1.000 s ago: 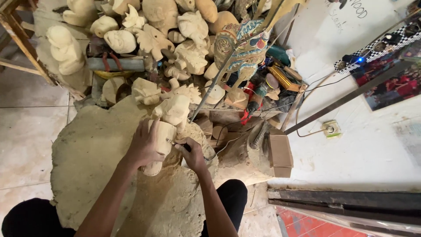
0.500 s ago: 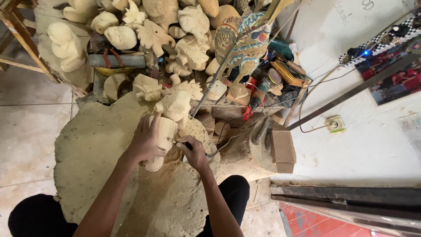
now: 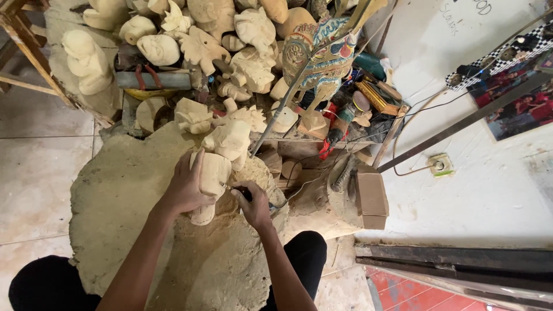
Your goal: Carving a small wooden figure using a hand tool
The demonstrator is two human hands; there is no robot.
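Observation:
My left hand [image 3: 185, 189] grips a pale unpainted wooden carving [image 3: 211, 174] and holds it upright on a dust-covered mat [image 3: 121, 201]. My right hand [image 3: 253, 204] is closed on a small dark-handled tool [image 3: 245, 194] whose tip touches the carving's right side. A thin cord runs from that hand toward the right. Sawdust lies thick around both hands.
Several raw wooden carvings [image 3: 230, 52] are heaped beyond the mat. A painted figure [image 3: 322, 57] stands among them, with tools and paint tubes [image 3: 368, 98] beside it. A cardboard box [image 3: 371, 198] sits at the right, and a wall socket [image 3: 439, 164] is on the white wall.
The view has shifted slightly; both hands stay at the carving, with the right hand working the tool against its side.

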